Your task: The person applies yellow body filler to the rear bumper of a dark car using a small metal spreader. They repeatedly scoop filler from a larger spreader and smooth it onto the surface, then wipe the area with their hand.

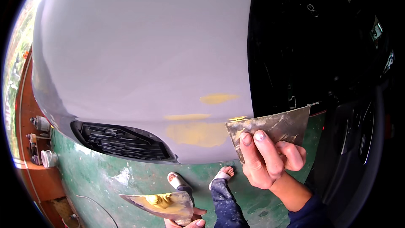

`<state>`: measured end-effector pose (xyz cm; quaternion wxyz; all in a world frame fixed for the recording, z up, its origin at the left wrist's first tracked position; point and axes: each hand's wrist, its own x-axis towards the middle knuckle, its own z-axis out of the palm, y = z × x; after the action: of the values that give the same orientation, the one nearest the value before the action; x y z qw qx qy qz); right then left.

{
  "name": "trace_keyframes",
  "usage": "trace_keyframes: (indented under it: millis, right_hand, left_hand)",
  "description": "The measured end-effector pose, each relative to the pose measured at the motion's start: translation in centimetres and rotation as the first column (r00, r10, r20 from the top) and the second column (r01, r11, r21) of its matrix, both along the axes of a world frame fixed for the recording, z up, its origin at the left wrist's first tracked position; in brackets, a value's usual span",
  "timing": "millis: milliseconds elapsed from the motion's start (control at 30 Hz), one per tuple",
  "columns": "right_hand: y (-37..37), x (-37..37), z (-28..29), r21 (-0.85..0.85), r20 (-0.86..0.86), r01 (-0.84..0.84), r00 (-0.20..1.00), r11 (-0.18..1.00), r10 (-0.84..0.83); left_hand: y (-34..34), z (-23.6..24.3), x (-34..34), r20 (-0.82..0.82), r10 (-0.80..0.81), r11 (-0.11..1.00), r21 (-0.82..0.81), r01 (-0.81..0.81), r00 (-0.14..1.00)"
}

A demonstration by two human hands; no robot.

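Note:
My right hand (pixel 265 160) grips a worn metal spreader blade (pixel 274 126), its upper left corner touching the lower edge of a large grey car body panel (pixel 139 55). Yellow filler patches (pixel 198 134) lie on the panel just left of the blade, with smaller smears (pixel 217 98) above. My left hand (pixel 190 221) shows only its fingertips at the bottom edge, holding a flat metal board (pixel 162 206) with a lump of yellow filler (pixel 159 200) on it.
A black grille opening (pixel 122 141) sits in the panel's lower left. A dark engine bay (pixel 312 46) lies to the right. Below is a green floor (pixel 105 173), my feet in sandals (pixel 179 181), and cans (pixel 48 158) on a red ledge at far left.

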<state>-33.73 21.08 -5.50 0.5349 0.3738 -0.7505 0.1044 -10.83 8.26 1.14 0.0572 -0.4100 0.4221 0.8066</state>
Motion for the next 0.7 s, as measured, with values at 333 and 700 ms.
trace_keyframes:
  millis: [333, 700]
  right_hand:
    - [0.07, -0.25, -0.51, 0.024, 0.002, -0.007, 1.0, 1.0, 0.007]
    - [0.27, -0.36, -0.41, 0.042, 0.009, 0.004, 1.0, 0.999, -0.004]
  left_hand:
    - [-0.21, -0.53, 0.58, -0.023, -0.012, 1.0, 0.024, 0.012, 1.0]
    - [-0.46, -0.26, 0.26, -0.002, -0.047, 0.999, 0.024, 0.047, 0.999]
